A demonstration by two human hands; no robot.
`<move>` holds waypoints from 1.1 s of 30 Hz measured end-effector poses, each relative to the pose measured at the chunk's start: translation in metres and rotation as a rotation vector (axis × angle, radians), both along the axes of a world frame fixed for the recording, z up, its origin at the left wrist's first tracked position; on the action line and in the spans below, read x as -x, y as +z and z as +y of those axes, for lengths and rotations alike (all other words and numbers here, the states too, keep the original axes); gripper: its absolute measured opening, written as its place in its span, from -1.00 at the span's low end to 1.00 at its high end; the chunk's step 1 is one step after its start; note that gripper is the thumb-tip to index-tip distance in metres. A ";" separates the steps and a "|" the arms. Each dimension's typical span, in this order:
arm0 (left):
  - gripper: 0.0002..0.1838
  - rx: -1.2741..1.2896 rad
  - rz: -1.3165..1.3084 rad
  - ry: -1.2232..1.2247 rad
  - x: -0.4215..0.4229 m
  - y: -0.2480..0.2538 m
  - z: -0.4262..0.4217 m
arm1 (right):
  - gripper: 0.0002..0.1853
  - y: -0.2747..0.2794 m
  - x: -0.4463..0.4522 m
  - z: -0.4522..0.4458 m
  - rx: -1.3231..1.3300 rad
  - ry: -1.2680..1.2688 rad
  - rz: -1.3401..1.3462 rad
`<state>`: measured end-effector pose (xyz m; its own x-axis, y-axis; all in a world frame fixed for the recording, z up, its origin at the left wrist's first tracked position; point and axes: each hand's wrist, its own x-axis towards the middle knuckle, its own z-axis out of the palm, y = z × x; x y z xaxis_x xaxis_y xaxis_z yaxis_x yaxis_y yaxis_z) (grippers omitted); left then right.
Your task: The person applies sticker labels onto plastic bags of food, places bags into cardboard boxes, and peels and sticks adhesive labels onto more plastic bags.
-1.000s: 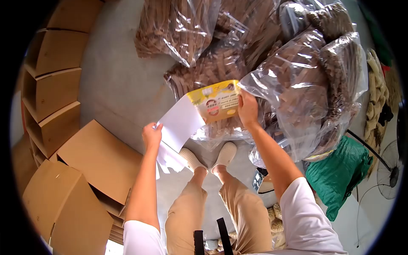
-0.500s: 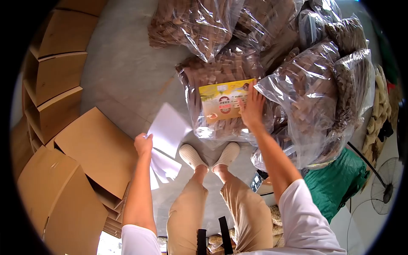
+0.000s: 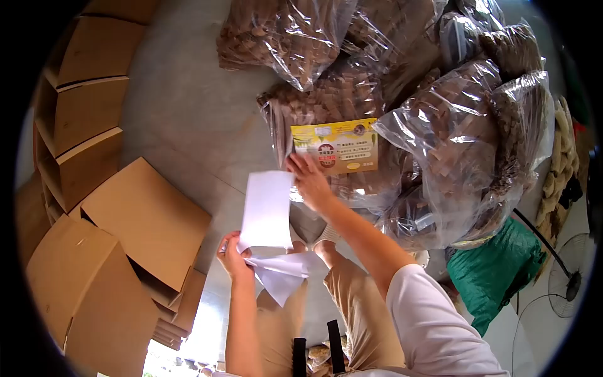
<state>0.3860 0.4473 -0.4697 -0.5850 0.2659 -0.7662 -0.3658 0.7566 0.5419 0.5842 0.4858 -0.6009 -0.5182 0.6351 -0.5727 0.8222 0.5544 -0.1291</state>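
A yellow printed sheet [image 3: 342,147] lies flat on a clear plastic bag of brown strips [image 3: 339,94]. Over the sheet's lower left edge is my right hand [image 3: 308,179], fingers stretched out and near the top corner of the white papers. White sheets [image 3: 266,210] are gripped in my left hand [image 3: 235,254], its fingers closed on their lower end. One sheet stands up from the hand while others hang folded to the right, over my legs.
More plastic bags of brown strips [image 3: 458,125] are heaped at the upper right. Cardboard boxes [image 3: 147,220] line the left side. A green sack [image 3: 496,270] and a fan [image 3: 568,283] are at the right.
The yellow sheet has come away from the white papers and now lies on the bag. My right hand has moved left from it. My left hand has shifted slightly right and down with the papers.
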 end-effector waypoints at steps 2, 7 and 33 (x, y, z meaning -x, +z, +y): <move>-0.89 0.032 -0.108 0.103 -0.005 -0.002 -0.014 | -0.50 -0.007 -0.006 -0.043 0.029 0.013 0.075; -0.62 0.201 0.028 -0.135 -0.021 0.018 -0.028 | -0.55 -0.001 -0.049 -0.149 0.226 -0.668 0.640; -0.76 -0.028 -0.252 0.254 0.103 0.242 -0.127 | -0.64 0.207 -0.034 -0.118 0.264 -1.658 0.391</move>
<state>0.2825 0.3204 -0.2272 -0.4287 0.1598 -0.8892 -0.6648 0.6106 0.4303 0.6181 0.3673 -0.3938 0.4177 0.5118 -0.7507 0.3508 -0.8530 -0.3864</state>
